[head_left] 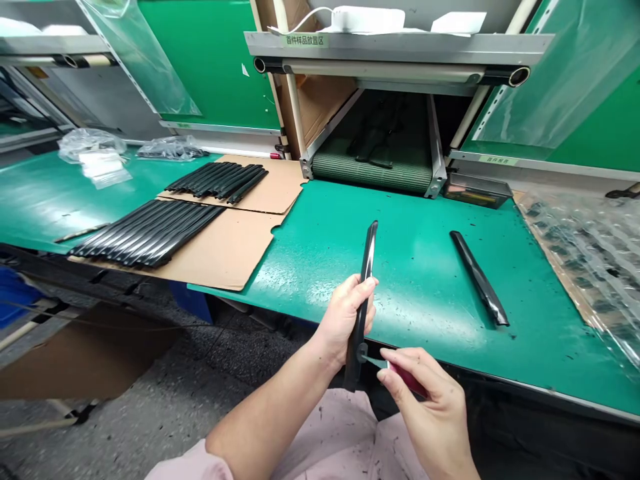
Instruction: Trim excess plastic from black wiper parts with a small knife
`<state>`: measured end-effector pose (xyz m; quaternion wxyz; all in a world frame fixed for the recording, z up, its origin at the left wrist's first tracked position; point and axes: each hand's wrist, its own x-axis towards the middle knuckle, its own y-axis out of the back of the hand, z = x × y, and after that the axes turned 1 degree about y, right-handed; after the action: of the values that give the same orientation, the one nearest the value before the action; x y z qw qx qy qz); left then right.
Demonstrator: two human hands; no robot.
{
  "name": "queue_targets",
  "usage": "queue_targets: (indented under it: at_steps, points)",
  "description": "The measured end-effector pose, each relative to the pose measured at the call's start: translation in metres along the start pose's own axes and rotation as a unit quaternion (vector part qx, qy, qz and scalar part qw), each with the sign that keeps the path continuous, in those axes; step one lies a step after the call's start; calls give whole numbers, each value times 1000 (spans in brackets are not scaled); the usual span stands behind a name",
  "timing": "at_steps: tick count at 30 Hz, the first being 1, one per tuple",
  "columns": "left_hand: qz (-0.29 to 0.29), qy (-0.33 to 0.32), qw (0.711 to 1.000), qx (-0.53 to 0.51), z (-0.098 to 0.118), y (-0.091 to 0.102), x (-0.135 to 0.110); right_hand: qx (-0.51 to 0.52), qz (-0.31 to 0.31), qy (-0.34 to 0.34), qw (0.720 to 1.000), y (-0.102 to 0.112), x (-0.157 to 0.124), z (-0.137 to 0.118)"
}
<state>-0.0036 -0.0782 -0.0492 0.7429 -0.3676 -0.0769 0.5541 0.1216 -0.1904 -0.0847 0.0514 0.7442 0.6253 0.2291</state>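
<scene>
My left hand (350,310) is closed around a long, glossy black plastic strip (371,250), which slants upward over the near edge of the bench. Between the fingers of my right hand (425,393) is a small knife (407,379) with a red handle and a thin blade. The blade's tip is at a small round tab on the strip's lower side, below my left hand; whether it cuts in cannot be made out. A second black strip (479,279) lies alone on the green bench (420,267) to the right.
Rows of black strips (150,230) lie on cardboard (235,247) at the left. A conveyor belt (373,170) with dark parts ends at the back of the bench. Beside it stands a small dark box (477,190). Clear plastic trays (585,253) sit at the right.
</scene>
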Motion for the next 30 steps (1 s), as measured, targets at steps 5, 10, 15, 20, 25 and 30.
queue_targets:
  at_steps: [5,10,15,20,25,30]
  points:
    - [-18,0,1000,-9,-1,4,-1,-12,15,45,999,-14,3,-11]
    - [-24,14,999,-36,-4,2,-6,-93,144,98,980,-21,9,-4]
    - [12,-36,998,-47,-3,-6,-12,-59,155,-30,986,-12,25,1]
    - [79,-163,982,-50,2,-6,-9,37,-91,-105,990,-10,33,-13]
    - [12,-116,993,19,3,4,-19,-14,-44,-90,995,13,59,-11]
    - [55,-182,978,89,-4,12,-26,-147,58,-84,984,30,67,-4]
